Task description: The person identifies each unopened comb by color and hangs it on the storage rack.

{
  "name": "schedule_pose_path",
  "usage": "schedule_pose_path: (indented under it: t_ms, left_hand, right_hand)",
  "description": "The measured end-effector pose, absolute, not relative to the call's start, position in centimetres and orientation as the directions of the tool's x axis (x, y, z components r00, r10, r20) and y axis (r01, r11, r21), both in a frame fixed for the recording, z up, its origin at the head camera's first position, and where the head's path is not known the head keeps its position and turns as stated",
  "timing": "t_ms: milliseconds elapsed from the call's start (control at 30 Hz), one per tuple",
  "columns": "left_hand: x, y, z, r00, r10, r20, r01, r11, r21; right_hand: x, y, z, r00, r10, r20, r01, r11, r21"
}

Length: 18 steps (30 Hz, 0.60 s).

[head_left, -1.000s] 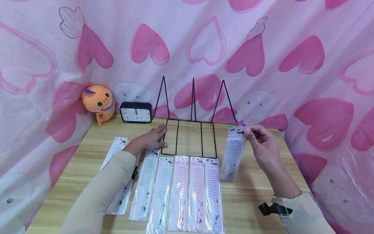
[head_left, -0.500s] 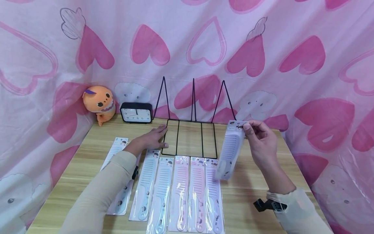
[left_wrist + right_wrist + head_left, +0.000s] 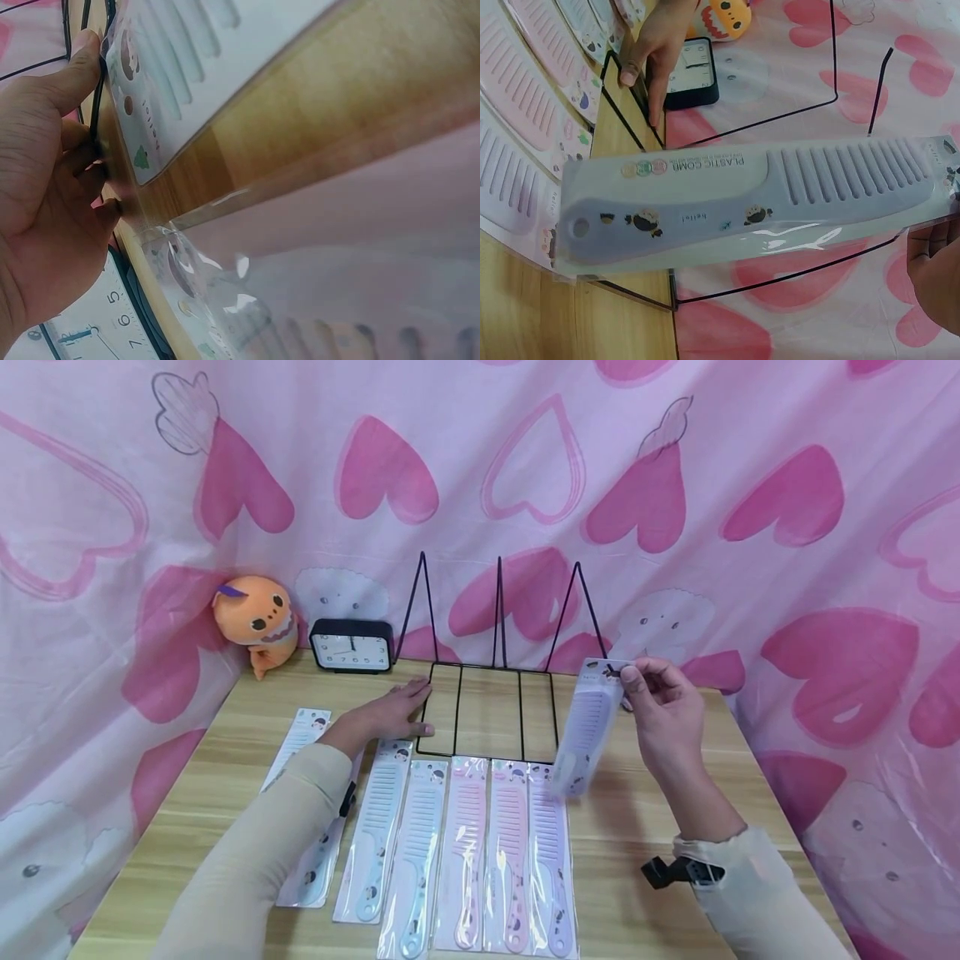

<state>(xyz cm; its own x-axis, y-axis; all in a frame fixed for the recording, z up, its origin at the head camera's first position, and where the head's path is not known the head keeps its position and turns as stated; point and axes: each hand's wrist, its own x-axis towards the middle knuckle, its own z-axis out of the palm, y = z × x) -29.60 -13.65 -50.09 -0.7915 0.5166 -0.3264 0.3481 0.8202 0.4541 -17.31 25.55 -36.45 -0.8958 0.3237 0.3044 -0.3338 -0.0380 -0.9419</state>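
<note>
My right hand [image 3: 670, 714] pinches the top corner of a packaged purple comb [image 3: 588, 727] between thumb and fingers. The comb hangs tilted above the table, at the right side of a black wire rack [image 3: 489, 667]. In the right wrist view the packaged comb [image 3: 727, 206] stretches across the rack's wires, with its handle end at the left. My left hand [image 3: 393, 710] touches the left edge of the rack's base, fingers extended. The left wrist view shows the left hand [image 3: 52, 165] against the black wire, beside a comb package [image 3: 217, 82].
Below the rack lie packaged combs: blue [image 3: 378, 827], another blue [image 3: 417, 852], pink [image 3: 465, 852], another pink [image 3: 507, 852] and purple [image 3: 551, 852]. Another comb package [image 3: 307, 868] is partly under the left sleeve. A clock [image 3: 351, 646] and an orange plush toy [image 3: 257, 614] stand at the back left.
My right hand has moved left and slightly away from me, bringing the comb up off the table's right side toward the rack. The left hand stays at the rack.
</note>
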Motion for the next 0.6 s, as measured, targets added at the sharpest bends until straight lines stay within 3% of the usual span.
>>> schedule_pose_path:
  t_ms: [600]
  left_hand:
    - [-29.6, -13.6, -49.9, -0.795, 0.498, -0.345, 0.322, 0.830, 0.456]
  right_hand:
    - [-21.0, 25.8, -36.3, -0.914, 0.259, 0.314, -0.329, -0.016, -0.944]
